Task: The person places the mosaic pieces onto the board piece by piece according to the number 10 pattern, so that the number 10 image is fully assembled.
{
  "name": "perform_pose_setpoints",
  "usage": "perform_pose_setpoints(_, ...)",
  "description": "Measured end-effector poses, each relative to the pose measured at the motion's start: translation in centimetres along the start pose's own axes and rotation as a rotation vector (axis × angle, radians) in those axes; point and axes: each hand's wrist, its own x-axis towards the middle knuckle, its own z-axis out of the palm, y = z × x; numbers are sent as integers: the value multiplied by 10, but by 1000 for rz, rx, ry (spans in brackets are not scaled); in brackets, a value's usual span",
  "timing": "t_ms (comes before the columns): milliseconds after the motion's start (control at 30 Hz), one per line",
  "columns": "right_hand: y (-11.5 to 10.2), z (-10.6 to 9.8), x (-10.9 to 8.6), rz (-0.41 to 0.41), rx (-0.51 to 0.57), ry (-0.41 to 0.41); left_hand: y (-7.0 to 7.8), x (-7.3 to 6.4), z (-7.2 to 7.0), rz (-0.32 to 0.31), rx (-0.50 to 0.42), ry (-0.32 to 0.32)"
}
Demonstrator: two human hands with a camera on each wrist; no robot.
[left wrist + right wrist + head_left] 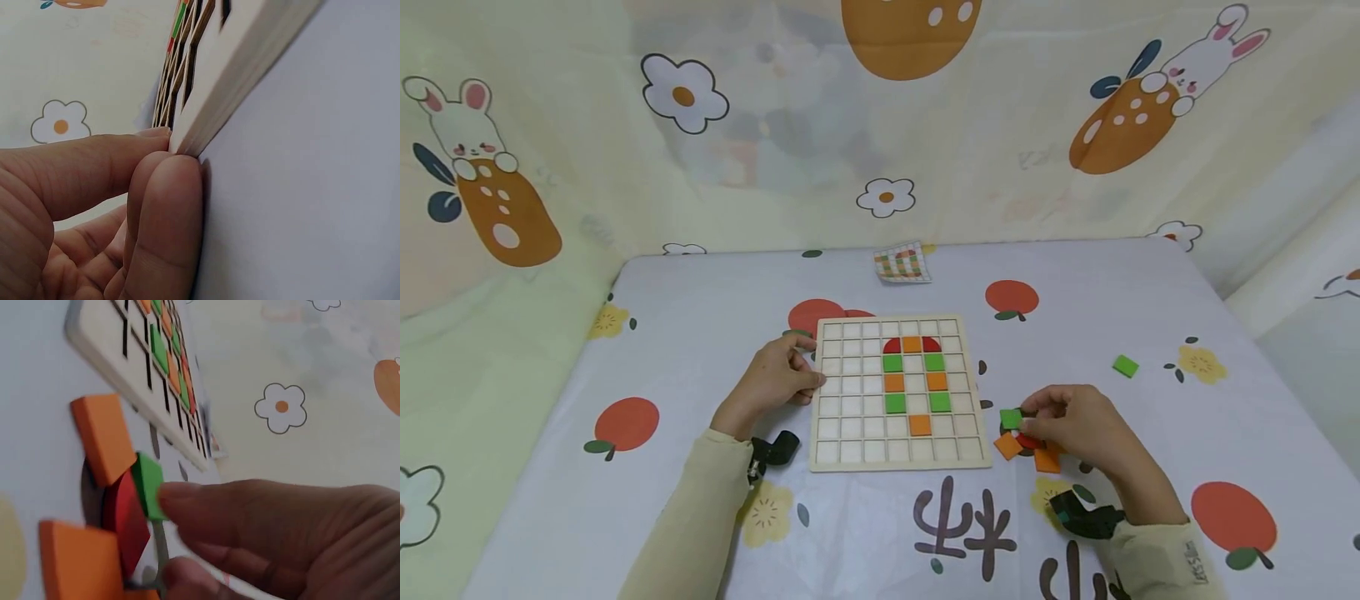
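A pale wooden grid board [847, 429] lies on the tablecloth, holding red rounded tiles plus green and orange square tiles in some of its cells. At its left side my left hand [775, 375] grips the edge, fingertips against the wood [206, 94]. To the right of the board, my right hand [1082, 421] pinches a green tile [1011, 418] at its side, over a small pile. That pile shows a red tile [125, 525], an orange tile [1008, 446] and another orange tile [1047, 460]. The hand covers part of the pile.
A small printed card [902, 263] with a coloured grid pattern lies behind the board, near the curtain [985, 167]. One loose green tile [1125, 366] sits apart at the right. Black wrist cameras are strapped at both wrists.
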Motion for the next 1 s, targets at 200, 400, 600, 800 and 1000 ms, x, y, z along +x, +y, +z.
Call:
perform_pose_setpoints(200,7,-2,-4,43,-57,-33,0,-1,-1,2,-7,2)
perform_pose_setpoints(400,7,2,-4,22,-79,-33,0,-1,-1,6,-6,3)
perform_pose_setpoints(600,6,1,-7,-19,-58,-26,0,0,0,3,-13,3)
perform_pose_setpoints(800,2,1,-6,-26,96,-42,0,-1,0,12,-3,5)
perform_pose_setpoints(1000,-12,13,3,-15,292,-101,1,-1,0,7,-5,5)
